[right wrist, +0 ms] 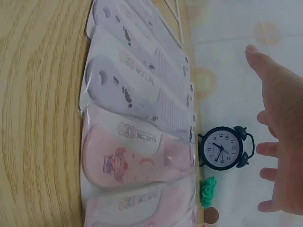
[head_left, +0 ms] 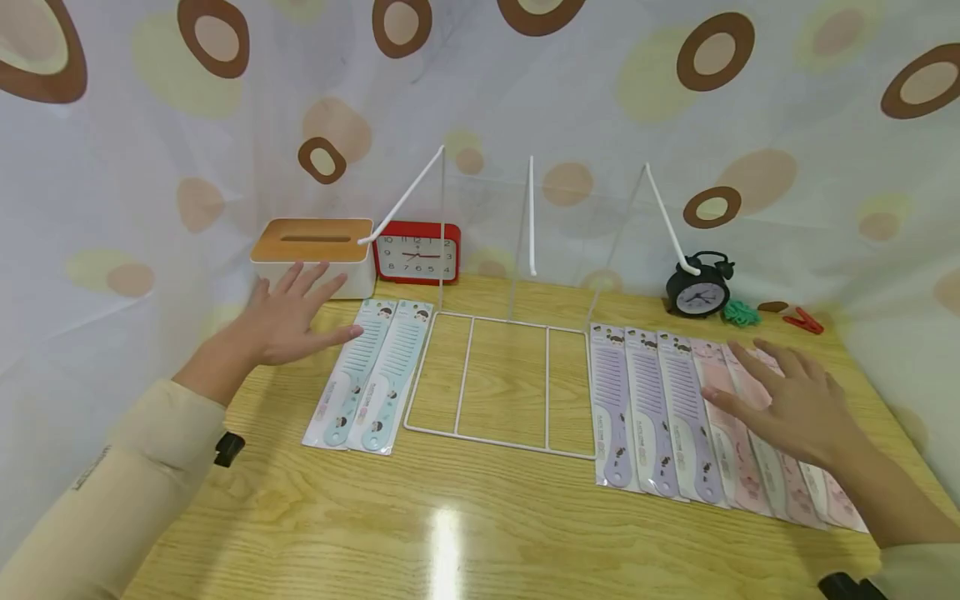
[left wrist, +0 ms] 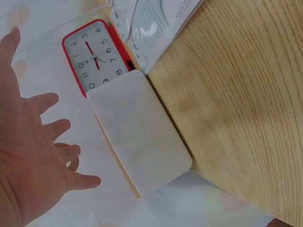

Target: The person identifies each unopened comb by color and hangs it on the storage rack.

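My left hand (head_left: 288,321) hovers with spread fingers over the table's left side, in front of the tissue box and beside two packaged blue combs (head_left: 393,375). Nothing is in it; the left wrist view shows the same bare palm (left wrist: 33,156). On the other side my right hand (head_left: 795,408) is held above a row of packaged pink combs (head_left: 731,425), fingers apart and holding nothing. Packaged purple combs (head_left: 648,408) lie left of the pink ones, overlapping. Between the two groups stands a white wire rack (head_left: 502,442) with three slanting prongs. My right hand partly covers the pink combs.
At the back left are a tissue box (head_left: 315,242) with a wooden lid and a red clock (head_left: 416,254). A black alarm clock (head_left: 697,292), a green scrunchie-like item (head_left: 741,313) and a red clip (head_left: 804,321) sit back right. A patterned curtain hangs behind.
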Demonstrator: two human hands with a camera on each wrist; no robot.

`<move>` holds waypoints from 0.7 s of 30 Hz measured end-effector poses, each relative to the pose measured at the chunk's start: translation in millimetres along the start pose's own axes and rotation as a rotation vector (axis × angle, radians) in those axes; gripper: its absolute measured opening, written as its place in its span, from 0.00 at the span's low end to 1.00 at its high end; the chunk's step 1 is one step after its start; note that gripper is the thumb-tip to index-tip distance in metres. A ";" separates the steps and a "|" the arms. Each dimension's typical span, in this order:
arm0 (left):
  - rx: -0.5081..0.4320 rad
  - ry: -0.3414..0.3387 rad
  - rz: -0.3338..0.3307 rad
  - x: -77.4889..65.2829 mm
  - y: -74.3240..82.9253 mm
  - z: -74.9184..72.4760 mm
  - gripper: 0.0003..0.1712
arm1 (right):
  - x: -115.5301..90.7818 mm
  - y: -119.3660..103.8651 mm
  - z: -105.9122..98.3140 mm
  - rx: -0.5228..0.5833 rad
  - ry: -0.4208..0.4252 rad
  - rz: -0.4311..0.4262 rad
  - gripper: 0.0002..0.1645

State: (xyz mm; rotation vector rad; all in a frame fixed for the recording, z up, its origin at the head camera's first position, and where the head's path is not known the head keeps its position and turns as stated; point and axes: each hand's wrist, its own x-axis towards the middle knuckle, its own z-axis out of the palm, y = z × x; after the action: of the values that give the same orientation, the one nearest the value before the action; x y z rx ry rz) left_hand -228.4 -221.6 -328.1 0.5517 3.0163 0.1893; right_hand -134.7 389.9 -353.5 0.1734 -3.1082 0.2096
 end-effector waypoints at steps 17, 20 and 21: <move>-0.281 -0.088 -0.058 24.0 -23.3 22.6 0.55 | 4.6 -44.1 22.8 0.332 -0.050 -0.026 0.50; -0.340 -0.102 -0.057 32.2 -25.6 26.5 0.55 | 3.7 -49.0 28.0 0.402 -0.070 -0.044 0.49; -0.356 -0.106 -0.057 35.5 -26.4 28.0 0.55 | 3.4 -50.8 29.8 0.429 -0.085 -0.046 0.49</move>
State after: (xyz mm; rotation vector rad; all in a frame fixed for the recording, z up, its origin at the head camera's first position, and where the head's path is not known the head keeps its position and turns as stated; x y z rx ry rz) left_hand -268.2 -230.5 -361.1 0.4264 2.7961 0.6535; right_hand -132.8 335.5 -376.2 0.2644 -3.0892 0.8878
